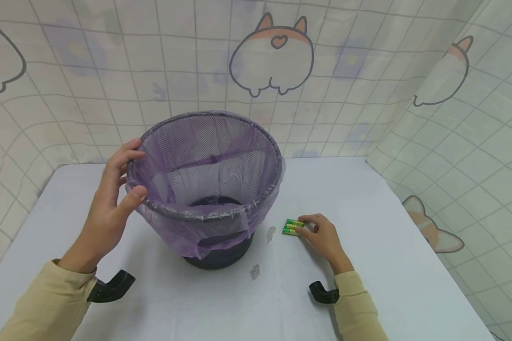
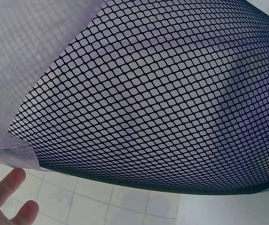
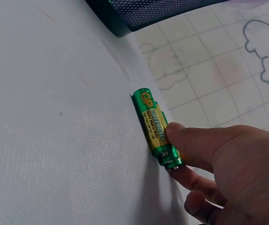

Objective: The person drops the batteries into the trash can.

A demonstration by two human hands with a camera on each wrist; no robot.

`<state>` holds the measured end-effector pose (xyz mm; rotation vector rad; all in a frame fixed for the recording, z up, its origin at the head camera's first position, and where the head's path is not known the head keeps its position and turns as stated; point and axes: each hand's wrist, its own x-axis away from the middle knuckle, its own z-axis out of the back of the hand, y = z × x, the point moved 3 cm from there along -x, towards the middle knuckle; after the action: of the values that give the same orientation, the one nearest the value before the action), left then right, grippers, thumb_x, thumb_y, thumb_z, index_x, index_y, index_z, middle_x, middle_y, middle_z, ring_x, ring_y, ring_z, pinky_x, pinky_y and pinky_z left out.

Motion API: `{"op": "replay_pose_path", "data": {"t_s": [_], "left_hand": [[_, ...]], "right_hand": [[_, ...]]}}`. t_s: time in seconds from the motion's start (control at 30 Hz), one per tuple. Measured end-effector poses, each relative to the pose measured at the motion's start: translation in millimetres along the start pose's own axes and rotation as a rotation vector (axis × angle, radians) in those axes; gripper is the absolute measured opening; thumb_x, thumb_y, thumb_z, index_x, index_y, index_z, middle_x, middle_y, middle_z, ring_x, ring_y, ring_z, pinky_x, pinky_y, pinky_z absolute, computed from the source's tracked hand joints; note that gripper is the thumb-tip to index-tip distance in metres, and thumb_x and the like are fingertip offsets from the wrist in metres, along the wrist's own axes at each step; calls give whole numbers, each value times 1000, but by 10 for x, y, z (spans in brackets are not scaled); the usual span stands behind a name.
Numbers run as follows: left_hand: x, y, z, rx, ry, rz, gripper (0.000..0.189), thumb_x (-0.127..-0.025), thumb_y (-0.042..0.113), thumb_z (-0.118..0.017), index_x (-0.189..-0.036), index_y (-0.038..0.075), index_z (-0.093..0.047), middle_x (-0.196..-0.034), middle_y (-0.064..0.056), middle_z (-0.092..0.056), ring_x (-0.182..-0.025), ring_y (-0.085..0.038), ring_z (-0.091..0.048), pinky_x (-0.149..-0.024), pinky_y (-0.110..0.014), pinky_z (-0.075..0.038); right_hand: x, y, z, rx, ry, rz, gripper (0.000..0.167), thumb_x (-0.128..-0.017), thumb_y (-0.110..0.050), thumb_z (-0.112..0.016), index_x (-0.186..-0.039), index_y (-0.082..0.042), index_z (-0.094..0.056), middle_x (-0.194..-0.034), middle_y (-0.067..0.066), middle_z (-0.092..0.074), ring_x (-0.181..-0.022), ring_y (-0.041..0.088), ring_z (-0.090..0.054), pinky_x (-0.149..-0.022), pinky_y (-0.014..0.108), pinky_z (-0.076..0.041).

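A black mesh wastebasket (image 1: 219, 258) lined with a thin purple bag (image 1: 175, 234) stands on the white table. My left hand (image 1: 106, 208) holds its rim at the left, thumb and fingertips over the bagged edge. In the left wrist view, the mesh wall (image 2: 139, 93) fills most of the frame, with a few fingertips (image 2: 25, 213) at the lower left. Right of the basket, three green and yellow batteries (image 1: 291, 227) lie side by side. My right hand (image 1: 324, 239) pinches them at their right end; in the right wrist view, the thumb (image 3: 190, 140) presses a battery (image 3: 150, 122) marked GP.
Two small grey patches (image 1: 255, 272) mark the white tabletop (image 1: 209, 308) near the basket. A tile-patterned curtain (image 1: 350, 109) with cartoon animals hangs behind the table and at both sides. Black curved mounts (image 1: 324, 292) sit on both wrists.
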<state>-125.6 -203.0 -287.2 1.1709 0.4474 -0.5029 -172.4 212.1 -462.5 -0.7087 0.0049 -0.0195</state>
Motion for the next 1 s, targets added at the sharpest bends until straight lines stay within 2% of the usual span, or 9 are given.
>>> {"op": "replay_pose_path", "data": {"t_s": [0.3, 0.7, 1.0], "left_hand": [[-4, -4, -1, -3, 0, 4, 48, -94, 10, -47, -142, 8, -38, -158, -2, -27, -135, -12, -32, -100, -30, -22], [7, 8, -4, 2, -4, 15, 47, -95, 12, -47, -141, 10, -39, -158, -1, -26, -137, -13, -30, -100, -31, -21], [7, 18, -6, 3, 0, 15, 47, -95, 11, -47, -141, 9, -39, -158, -2, -27, -135, -13, -32, -99, -30, -21]], "right_hand": [[7, 29, -14, -67, 10, -28, 29, -83, -21, -75, -111, -15, -68, -110, 7, -65, -79, 17, -45, -67, 28, -37], [31, 23, -18, -151, 65, 29, 21, -82, -18, -76, -101, -15, -68, -96, 5, -66, -64, 12, -41, -56, 22, -34], [48, 10, -26, -171, 120, 43, 16, -83, -19, -75, -98, -15, -70, -86, 3, -63, -66, 12, -42, -59, 23, -34]]}}
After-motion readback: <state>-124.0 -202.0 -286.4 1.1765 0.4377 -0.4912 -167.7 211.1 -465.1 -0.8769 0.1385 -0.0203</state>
